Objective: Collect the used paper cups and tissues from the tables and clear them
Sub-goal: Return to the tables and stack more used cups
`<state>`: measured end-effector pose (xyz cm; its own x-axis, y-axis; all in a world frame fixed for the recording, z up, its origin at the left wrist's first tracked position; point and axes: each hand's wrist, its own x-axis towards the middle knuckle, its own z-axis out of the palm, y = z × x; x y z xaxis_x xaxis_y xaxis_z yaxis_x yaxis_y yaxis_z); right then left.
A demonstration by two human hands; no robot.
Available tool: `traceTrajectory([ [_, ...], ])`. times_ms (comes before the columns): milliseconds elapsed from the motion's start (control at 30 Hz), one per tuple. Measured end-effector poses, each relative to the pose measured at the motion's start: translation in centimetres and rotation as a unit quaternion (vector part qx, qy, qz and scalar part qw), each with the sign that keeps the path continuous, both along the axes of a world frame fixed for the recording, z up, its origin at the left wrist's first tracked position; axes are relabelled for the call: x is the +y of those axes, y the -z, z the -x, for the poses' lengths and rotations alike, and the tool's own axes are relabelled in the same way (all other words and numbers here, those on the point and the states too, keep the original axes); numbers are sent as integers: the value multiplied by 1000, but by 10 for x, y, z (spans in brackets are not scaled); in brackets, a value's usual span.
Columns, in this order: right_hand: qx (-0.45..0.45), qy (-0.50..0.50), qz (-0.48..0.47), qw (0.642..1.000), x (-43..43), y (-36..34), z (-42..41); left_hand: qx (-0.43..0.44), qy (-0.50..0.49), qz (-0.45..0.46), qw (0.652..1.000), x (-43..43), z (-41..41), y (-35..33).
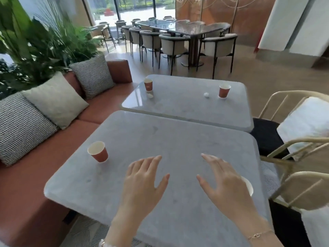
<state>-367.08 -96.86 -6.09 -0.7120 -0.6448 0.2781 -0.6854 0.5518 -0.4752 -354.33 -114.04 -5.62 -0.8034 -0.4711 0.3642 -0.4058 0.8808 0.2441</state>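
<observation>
Hands: left hand (142,182) and right hand (226,184) side by side over the near table, palms down, fingers straight and spread, holding nothing; contact with the top cannot be told.
Right wrist: thin bracelet (258,235).
Near table (160,136): grey stone top with rounded corners.
Near cup (98,151): orange paper cup, upright, white inside, on the near table's left part, well apart from the left hand.
Rim cup (249,186): only a white rim shows past the right hand, near the table's right edge.
Far table (187,111): matching grey top just beyond the near one.
Far-left cup (148,84): upright at the far left corner, left tissue (150,95) just in front.
Far-right cup (224,90): upright on the far right, right tissue (206,95) near its left side, apart.
Surroundings: rust sofa (26,193) with cushions (55,99) left; metal-frame chairs (293,145) right.
</observation>
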Motion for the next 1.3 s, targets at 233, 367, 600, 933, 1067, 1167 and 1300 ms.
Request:
traceTrajectory([
  [233,13,81,-7,997,-22,9,18,1,102,5,995,-34,49,16],
  [367,-14,107,-19,994,-17,15,24,4,137,5,991,-35,66,22],
  [600,-26,146,-24,989,3,22,28,-13,178,-1,984,-21,89,32],
  [933,1,170,-7,985,31,38,34,-46,200,-36,978,12,98,48],
  [1067,-11,178,-9,984,44,49,36,-61,209,-47,975,23,99,54],
  [1167,-19,185,-9,982,54,58,37,-75,219,-56,971,31,102,56],
  [1300,-34,192,-3,981,66,69,38,-94,221,-64,969,37,103,60],
])
